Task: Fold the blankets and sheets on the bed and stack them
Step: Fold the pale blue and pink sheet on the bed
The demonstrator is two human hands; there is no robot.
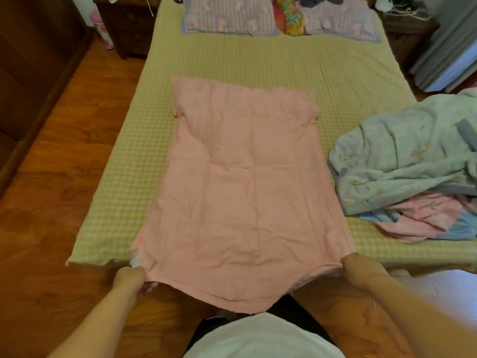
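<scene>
- Left hand (131, 276) and right hand (357, 267) each pinch a near corner of the pink sheet (240, 182), lower frame.
- Uneven pulling could skew the fold.

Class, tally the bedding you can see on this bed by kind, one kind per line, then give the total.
Pink sheet, spread flat, both hands gripping its near corners: 1
Unfolded bedding in a heap at the right edge: 2, a pale green blanket over a pink and blue sheet
Striped pillows: 2
Total: 5
</scene>
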